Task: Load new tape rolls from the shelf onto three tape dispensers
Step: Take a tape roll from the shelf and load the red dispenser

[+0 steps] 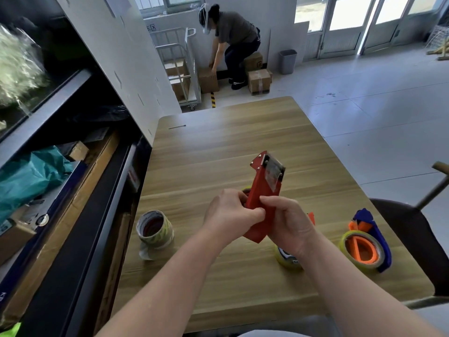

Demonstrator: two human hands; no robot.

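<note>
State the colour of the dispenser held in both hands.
Red: the flat red tape dispenser has a bare metal blade end, seen best in the head view.

A: What fills the lower middle of the frame?
B: A wood-grain table (243, 142) with rounded far corners. A dark chair (410, 239) sits just beside its right edge.
A: And the left side?
B: A dark shelf (73, 93), with a white wall (116, 57) running back from it.
A: Further off?
B: Pale grey floor (376, 105), glossy. Daylight comes through glazed doors (345, 23) at the upper right. At top centre, below a window (175, 1), stands a metal cart (187, 69). Right of it, 1 person (233, 37) bends over cardboard boxes (259, 81), with a grey bin (287, 61) nearby.
</note>
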